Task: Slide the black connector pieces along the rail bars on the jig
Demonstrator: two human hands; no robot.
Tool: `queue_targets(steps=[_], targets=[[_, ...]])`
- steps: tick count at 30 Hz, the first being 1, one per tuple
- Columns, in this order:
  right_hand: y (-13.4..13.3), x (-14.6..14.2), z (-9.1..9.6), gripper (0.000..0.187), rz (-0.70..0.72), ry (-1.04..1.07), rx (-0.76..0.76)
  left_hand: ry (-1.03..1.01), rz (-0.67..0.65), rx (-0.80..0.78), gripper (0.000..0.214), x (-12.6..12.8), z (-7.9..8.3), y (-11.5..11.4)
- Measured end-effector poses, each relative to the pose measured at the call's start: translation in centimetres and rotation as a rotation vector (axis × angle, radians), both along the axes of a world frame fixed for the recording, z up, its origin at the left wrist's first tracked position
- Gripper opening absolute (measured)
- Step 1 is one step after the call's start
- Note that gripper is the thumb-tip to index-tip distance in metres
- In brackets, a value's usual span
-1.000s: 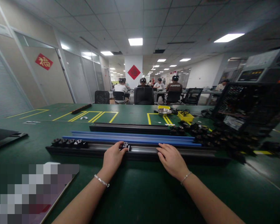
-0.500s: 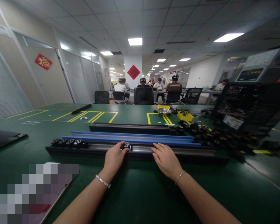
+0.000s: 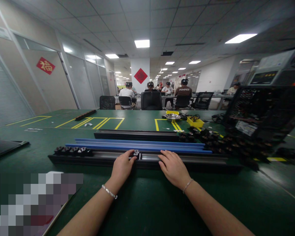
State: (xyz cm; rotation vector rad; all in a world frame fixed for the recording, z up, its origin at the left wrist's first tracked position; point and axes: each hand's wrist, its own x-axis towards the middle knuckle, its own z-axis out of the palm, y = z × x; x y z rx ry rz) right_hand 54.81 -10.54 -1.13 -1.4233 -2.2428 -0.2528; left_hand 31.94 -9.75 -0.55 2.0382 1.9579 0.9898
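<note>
A long black rail (image 3: pixel 211 161) lies across the green table in front of me. My left hand (image 3: pixel 122 167) rests on its near edge with the fingers pinched on a small black clip (image 3: pixel 136 153) sitting in the rail's groove. My right hand (image 3: pixel 172 167) lies on the rail just right of the clip, fingers stretched out and holding nothing. Behind the rail run two blue strips (image 3: pixel 137 145). A row of several black clips (image 3: pixel 72 151) sits at the rail's left end.
A second black rail (image 3: pixel 137 134) lies further back. Many loose black clips (image 3: pixel 223 144) are heaped at the right, beside a black wire crate (image 3: pixel 263 111). A yellow tray (image 3: pixel 196 122) and a metal bowl (image 3: pixel 172 116) stand behind. Several people sit at far desks.
My left hand and the small clip have slid to the right along the rail. My right hand has moved left towards it, so the hands are closer together.
</note>
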Motion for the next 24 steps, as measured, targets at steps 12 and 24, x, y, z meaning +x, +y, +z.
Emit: queue_targets(steps=[12, 24], targets=[[0.0, 0.0, 0.1, 0.037, 0.0, 0.003, -0.011, 0.029, -0.034, 0.039, 0.03, 0.2, -0.6, 0.2], [0.5, -1.0, 1.2, 0.035, -0.033, 0.058, -0.071, -0.053, -0.059, 0.059, 0.02, 0.5, -0.5, 0.1]])
